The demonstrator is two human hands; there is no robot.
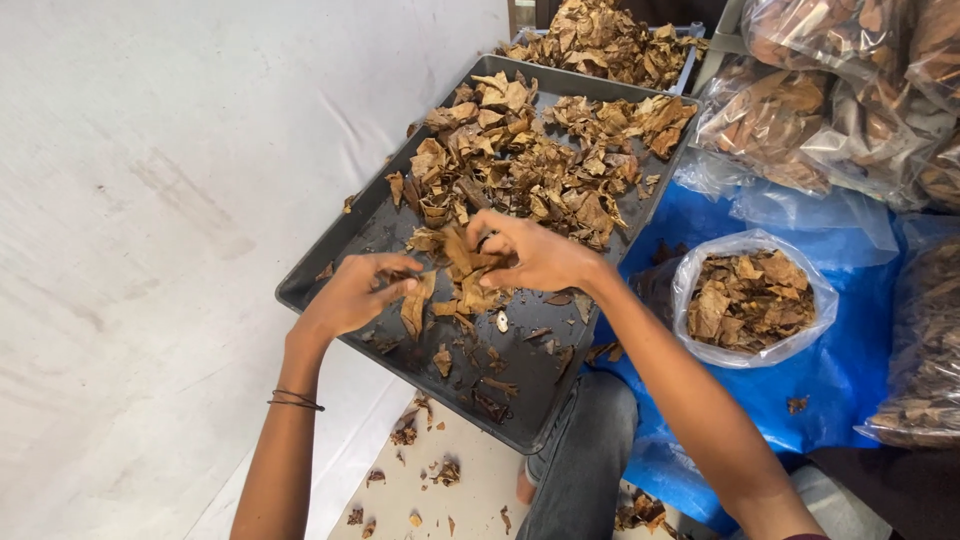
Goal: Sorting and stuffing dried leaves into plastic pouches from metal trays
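Observation:
A dark metal tray rests tilted on my lap, with a heap of dry brown leaves filling its far half. My left hand pinches a long leaf piece hanging from its fingertips over the tray's near part. My right hand closes on a crumpled bunch of dry leaves just to the right of it. Both hands meet over the middle of the tray. Loose scraps lie on the tray's bare near end.
An open clear bag of dry leaves sits on blue plastic sheeting at the right. More filled clear bags are stacked behind it. A second leaf-filled tray lies farther back. Leaf crumbs dot the pale floor.

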